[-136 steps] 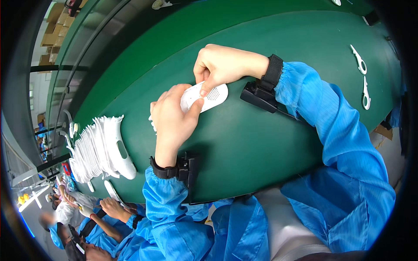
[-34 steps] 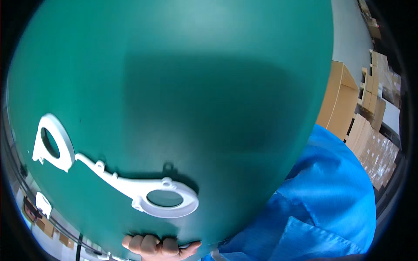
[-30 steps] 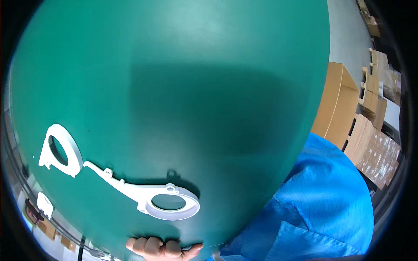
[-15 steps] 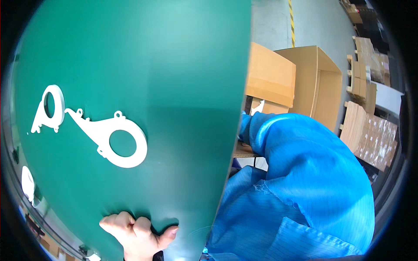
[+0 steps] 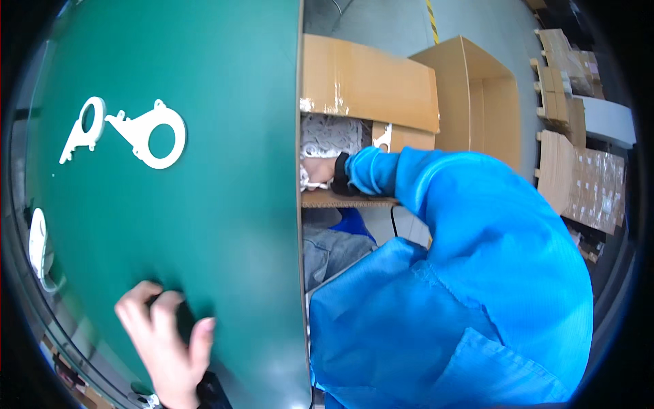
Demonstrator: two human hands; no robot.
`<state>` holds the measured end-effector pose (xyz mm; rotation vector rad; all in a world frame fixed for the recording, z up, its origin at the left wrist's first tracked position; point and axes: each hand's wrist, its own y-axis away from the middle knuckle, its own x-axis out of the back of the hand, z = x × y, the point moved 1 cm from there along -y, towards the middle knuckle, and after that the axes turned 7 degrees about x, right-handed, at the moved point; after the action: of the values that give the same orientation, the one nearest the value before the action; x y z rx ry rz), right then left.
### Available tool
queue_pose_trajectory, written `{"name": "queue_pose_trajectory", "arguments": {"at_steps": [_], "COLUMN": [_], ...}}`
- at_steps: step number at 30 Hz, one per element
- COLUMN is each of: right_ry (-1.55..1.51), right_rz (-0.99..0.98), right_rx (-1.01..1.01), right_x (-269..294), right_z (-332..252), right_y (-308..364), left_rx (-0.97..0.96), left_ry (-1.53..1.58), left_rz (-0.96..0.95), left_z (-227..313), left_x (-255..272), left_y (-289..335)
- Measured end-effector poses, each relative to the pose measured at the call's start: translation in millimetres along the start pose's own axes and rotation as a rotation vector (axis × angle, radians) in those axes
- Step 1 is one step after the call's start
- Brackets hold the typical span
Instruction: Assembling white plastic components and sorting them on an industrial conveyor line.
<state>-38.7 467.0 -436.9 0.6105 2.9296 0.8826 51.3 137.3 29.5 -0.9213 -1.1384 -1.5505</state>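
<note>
My left hand [image 5: 163, 337] is over the green table [image 5: 225, 225], fingers apart and a little bent, holding nothing. Two flat white plastic ring-shaped brackets [image 5: 176, 140] [image 5: 99, 116] lie on the far left part of the table, well beyond that hand. To the right, my right hand [image 5: 318, 170] reaches down into an open cardboard box [image 5: 371, 82] beside the table edge. Many white parts [image 5: 330, 133] fill the box in a heap, and the right hand is among them. Its fingers are partly hidden by the table edge and the parts, so their grip does not show.
A white object [image 5: 37, 238] is at the table's left rim. Another open cardboard box [image 5: 494, 109] stands farther right on the grey floor [image 5: 381, 24]. Stacks of flat cardboard [image 5: 579, 177] lie on pallets at the far right. A blue sleeve [image 5: 477, 204] covers my right arm.
The view has shifted right, showing more of the box's inside. My right hand, hidden before, is now visible among the white parts. My left hand's fingers have lifted and spread from a loose curl.
</note>
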Motion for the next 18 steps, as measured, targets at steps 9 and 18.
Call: {"name": "queue_pose_trajectory", "arguments": {"at_steps": [9,18], "right_ry": [-0.568,-0.47], "right_rz": [0.068,0.259], "right_rx": [0.152,0.146], "right_x": [57,92], "right_z": [-100,-184], "right_y": [117,218], "left_rx": [0.46,0.373], "left_ry": [0.686,0.853], "left_rz": [0.456,0.712], "left_z": [-103,-97], "left_x": [-30,-42], "left_y": [69,64]}}
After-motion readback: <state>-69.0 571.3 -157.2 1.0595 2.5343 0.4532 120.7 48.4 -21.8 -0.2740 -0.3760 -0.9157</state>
